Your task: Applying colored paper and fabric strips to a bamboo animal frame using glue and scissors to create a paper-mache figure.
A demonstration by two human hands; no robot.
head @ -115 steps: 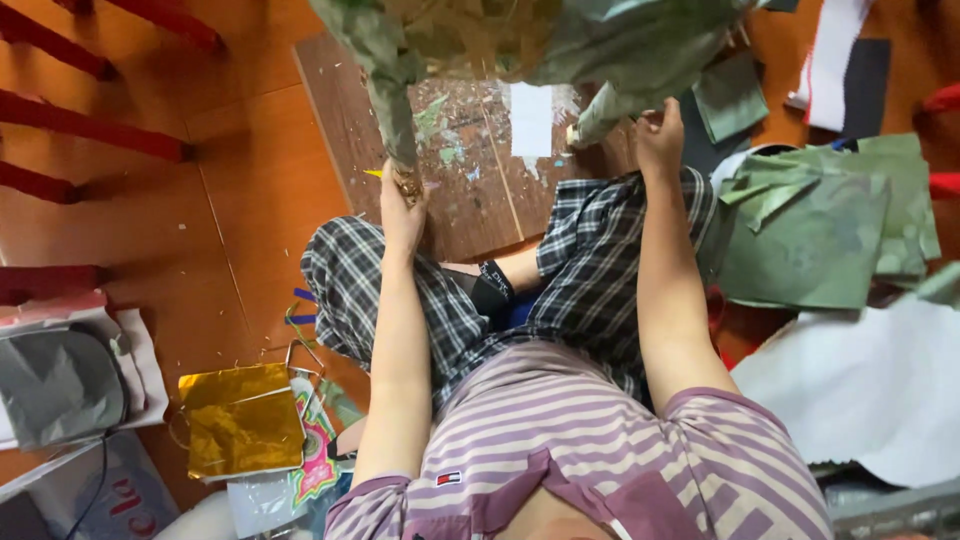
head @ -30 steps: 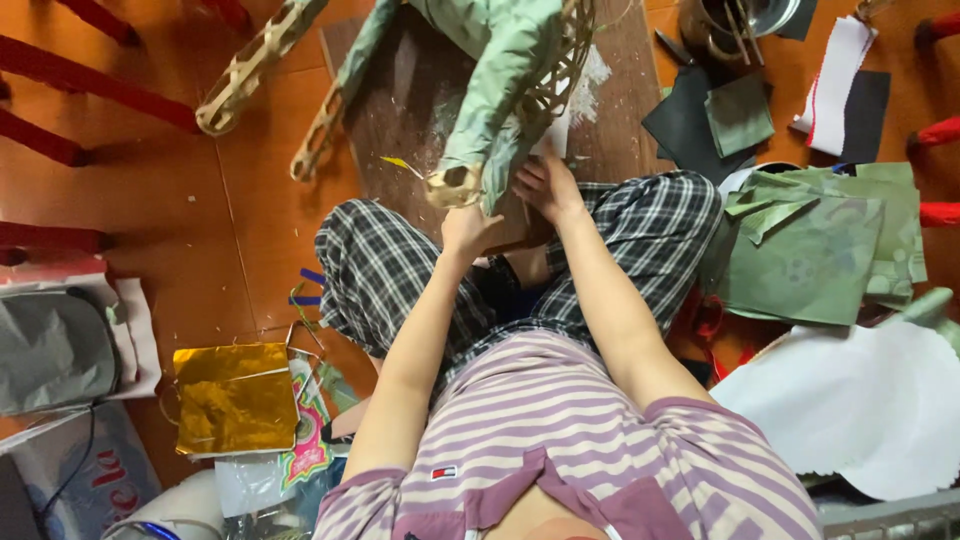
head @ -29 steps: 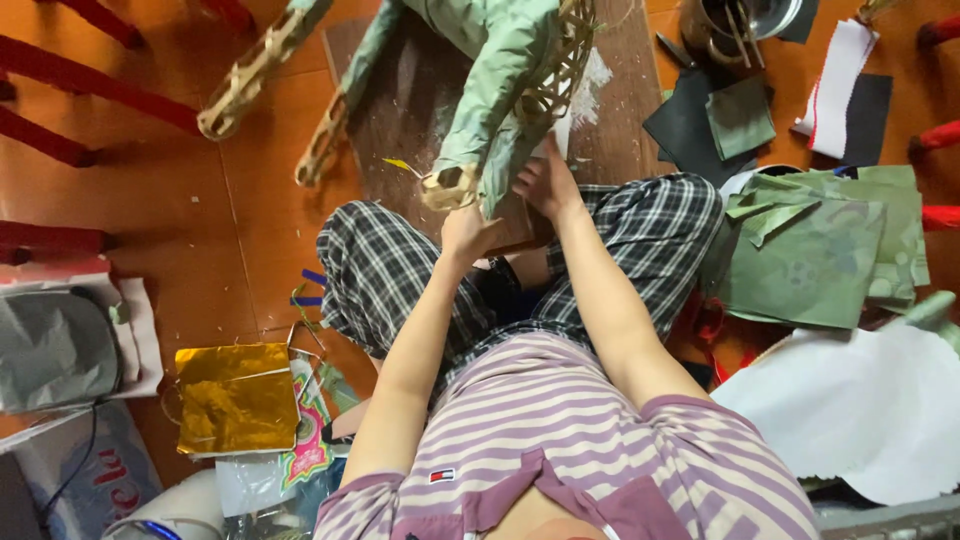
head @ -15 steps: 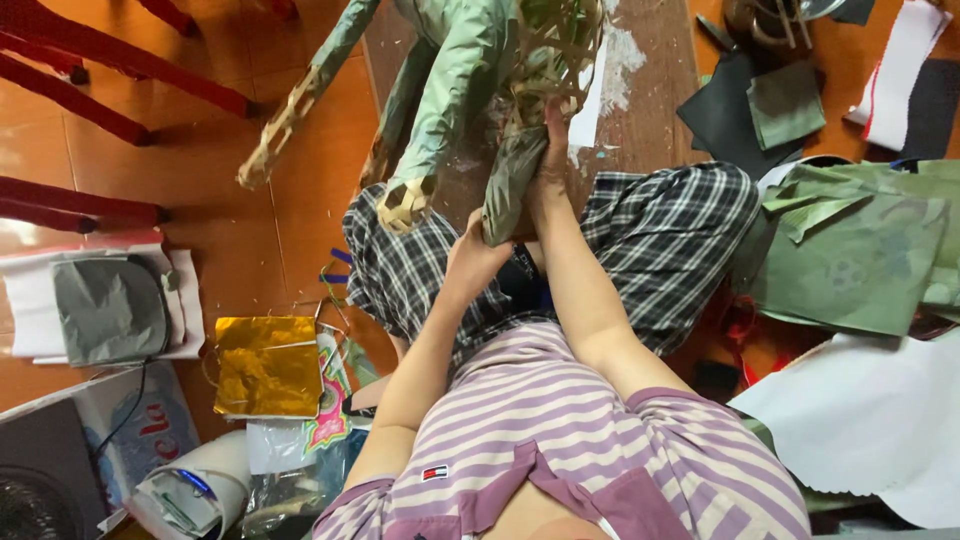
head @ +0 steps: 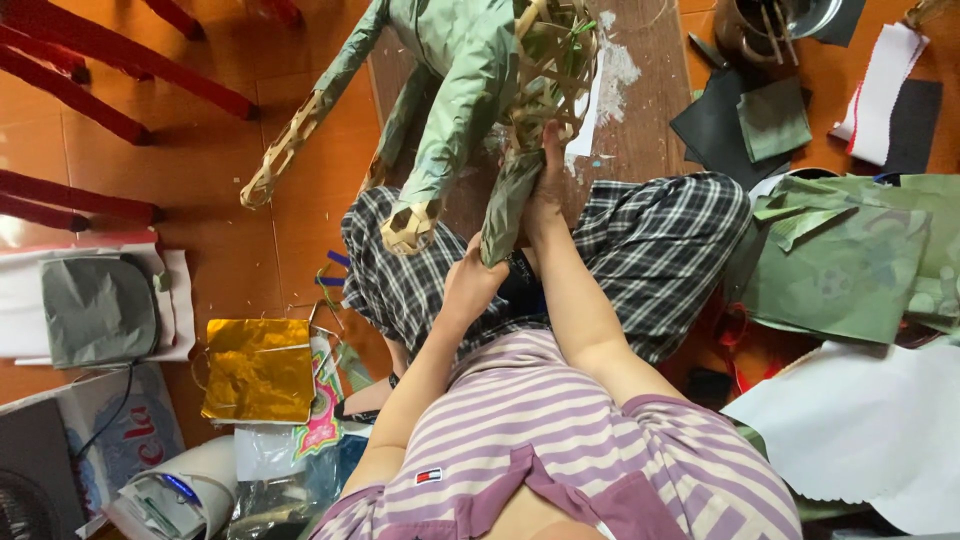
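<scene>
A woven bamboo animal frame (head: 470, 90), partly covered in pale green paper, stands upright over my lap. My left hand (head: 472, 282) grips the bottom end of one green-papered leg (head: 508, 205). My right hand (head: 547, 175) reaches higher up and presses against the same leg where it meets the bare bamboo lattice body (head: 556, 70). Another papered leg ends in an open bamboo hoop (head: 408, 228) just left of my left hand. A bare bamboo leg (head: 285, 150) sticks out to the left over the floor.
A paste-smeared wooden board (head: 630, 110) lies beneath the frame. Green paper sheets (head: 850, 260) and white paper (head: 860, 420) lie at right, dark card pieces (head: 735, 125) and a metal pot (head: 770, 25) at top right. Gold foil (head: 258, 370) and red chair legs (head: 110, 70) are at left.
The frame has swung nearer and more upright. My left hand has slid to the bottom end of the papered leg, and my right hand has moved up toward the lattice body.
</scene>
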